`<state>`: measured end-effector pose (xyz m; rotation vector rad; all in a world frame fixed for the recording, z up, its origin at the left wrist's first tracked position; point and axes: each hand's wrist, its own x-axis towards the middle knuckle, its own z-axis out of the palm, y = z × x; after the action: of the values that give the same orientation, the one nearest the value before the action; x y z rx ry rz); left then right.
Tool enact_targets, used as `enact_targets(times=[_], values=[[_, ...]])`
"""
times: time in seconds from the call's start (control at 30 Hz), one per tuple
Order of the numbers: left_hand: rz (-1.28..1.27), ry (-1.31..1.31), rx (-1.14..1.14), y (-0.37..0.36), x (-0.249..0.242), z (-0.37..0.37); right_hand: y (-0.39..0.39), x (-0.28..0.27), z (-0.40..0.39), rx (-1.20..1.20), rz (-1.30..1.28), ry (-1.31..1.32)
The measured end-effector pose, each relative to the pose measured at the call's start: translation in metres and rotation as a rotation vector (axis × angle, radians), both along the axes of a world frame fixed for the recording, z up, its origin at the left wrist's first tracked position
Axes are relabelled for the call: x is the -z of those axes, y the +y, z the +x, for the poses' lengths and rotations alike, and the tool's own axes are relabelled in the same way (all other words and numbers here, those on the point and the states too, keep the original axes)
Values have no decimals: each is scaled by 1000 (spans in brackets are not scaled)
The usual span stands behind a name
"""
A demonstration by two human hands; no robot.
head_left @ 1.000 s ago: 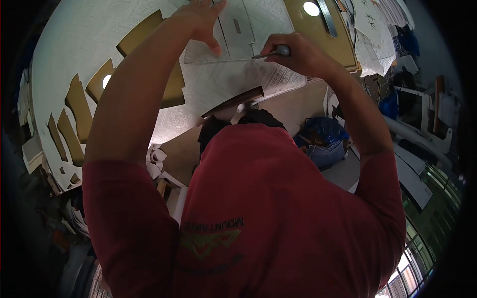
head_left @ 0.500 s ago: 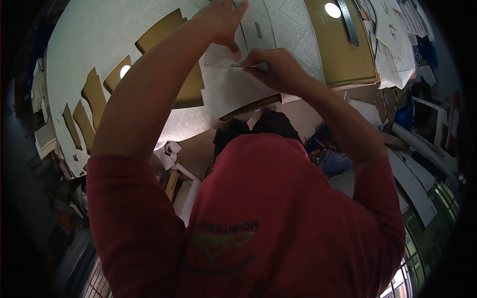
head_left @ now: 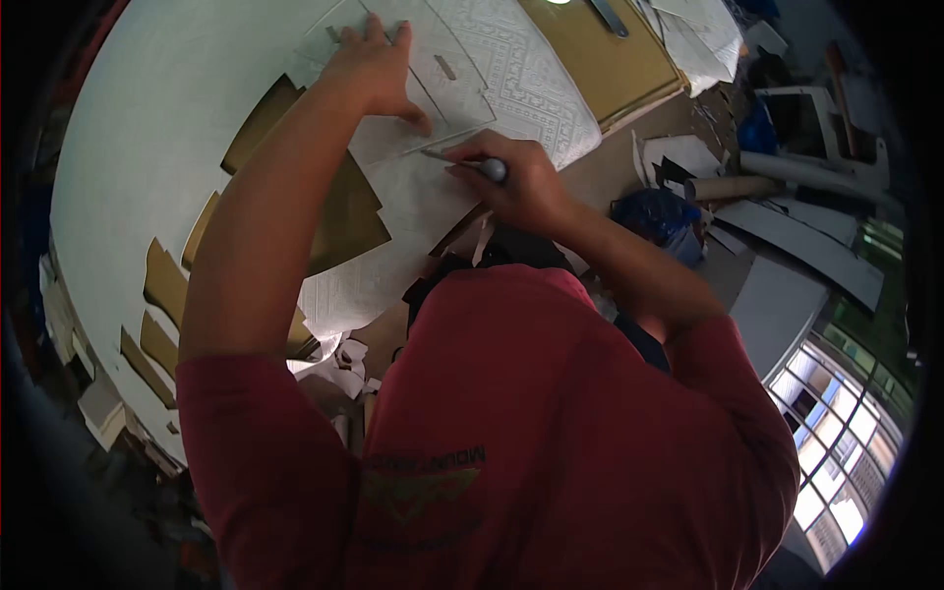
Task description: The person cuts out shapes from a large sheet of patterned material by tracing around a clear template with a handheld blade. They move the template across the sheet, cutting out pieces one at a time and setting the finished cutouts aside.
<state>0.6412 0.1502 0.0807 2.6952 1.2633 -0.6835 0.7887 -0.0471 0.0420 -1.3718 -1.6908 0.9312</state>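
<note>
My left hand (head_left: 369,77) lies with fingers spread on a pale, see-through template (head_left: 464,98) with a small slot and a dark line. Under the template is a white embossed sheet (head_left: 541,93). My right hand (head_left: 526,182) is closed around an awl (head_left: 494,170), a thin shaft with a rounded grey end. The awl's tip points left, close to the template's near edge and my left thumb. Brown, stepped-edge pattern pieces (head_left: 349,221) lie beneath and beside my left forearm.
At the upper right, a metal strip (head_left: 610,18) rests on a brown board (head_left: 605,64) at the table edge. Smaller brown pieces (head_left: 165,280) lie along the left of the white table (head_left: 128,147). A blue plastic bag (head_left: 654,216) and cardboard tubes stand on the floor to the right.
My view has turned and shifted, so the table appears further left. My left hand stays spread on the template. The awl remains in my right hand, its tip now nearer the template's corner.
</note>
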Motion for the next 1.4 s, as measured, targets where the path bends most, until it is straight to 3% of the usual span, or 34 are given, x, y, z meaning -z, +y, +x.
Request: enact_targets(times=[0.07, 0.17, 0.37, 0.73, 0.8, 1.07, 1.3, 1.4], values=[[-15, -14, 20, -2, 5, 3, -21, 0, 13, 341, 75, -47], [-20, 86, 83, 2, -1, 7, -27, -10, 19, 598, -27, -80], [-16, 95, 109, 2, -1, 6, -11, -18, 7, 707, -61, -169], [-4, 161, 116, 2, 2, 12, -3, -19, 15, 653, -137, -250], [-7, 175, 124, 3, 7, 13, -12, 5, 12, 681, 62, -150], [13, 172, 167, 7, 14, 12, 0, 32, 6, 676, 58, 78], [4, 57, 101, 1, 5, 4, 30, 16, 61, 487, 19, -74], [-22, 25, 10, 1, 8, 4, 50, 13, 94, 242, 32, -8]])
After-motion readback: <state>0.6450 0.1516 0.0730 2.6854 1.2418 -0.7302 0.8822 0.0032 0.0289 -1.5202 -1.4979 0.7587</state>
